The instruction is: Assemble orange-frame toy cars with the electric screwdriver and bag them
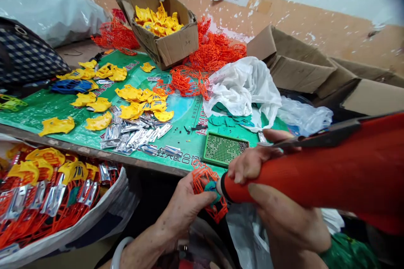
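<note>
pinching an orange lattice piece (199,176) with a teal part (210,186) on it, the left hand (186,199) has thumb and fingers closed together just off the near edge of the tabletop (189,147). from where i stand, the right hand (284,212) is wrapped firmly round a thick red tool (315,172), whose long axis runs from right to left, its tip at the teal part beside the left thumb; whether it presses i can't tell. both pieces sit left of the right hand, and a green tray (206,145) lies just beyond.
</note>
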